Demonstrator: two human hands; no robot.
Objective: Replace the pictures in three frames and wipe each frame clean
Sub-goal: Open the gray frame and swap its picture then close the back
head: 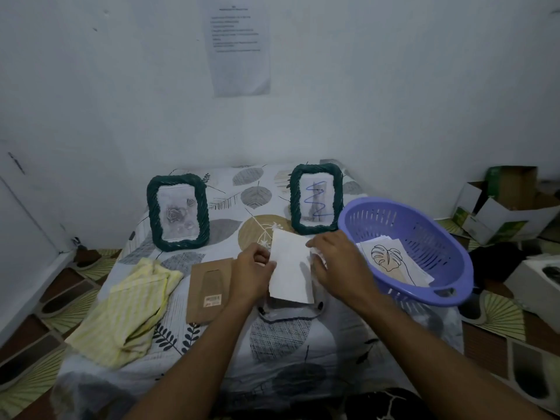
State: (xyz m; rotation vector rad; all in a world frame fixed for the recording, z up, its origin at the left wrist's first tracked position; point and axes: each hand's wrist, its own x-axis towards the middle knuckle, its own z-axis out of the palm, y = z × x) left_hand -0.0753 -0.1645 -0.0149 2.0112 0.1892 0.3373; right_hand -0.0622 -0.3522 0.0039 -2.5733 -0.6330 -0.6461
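A white sheet point(292, 268) is held between both hands over the table's middle, its long axis pointing away from the person and each hand equally near. The left hand point(251, 274) pinches its left edge with curled fingers. The right hand point(339, 265) grips its right edge. Directly beneath, mostly hidden, lies what seems the 3rd frame point(318, 305), flat. A purple basket point(448, 247) of pictures point(391, 262) sits just beside the right hand.

The two frames point(177, 212) looked woven and matt, the basket point(424, 237) glossy plastic, the cloth point(127, 307) soft, the backing board point(209, 291) matt cardboard.
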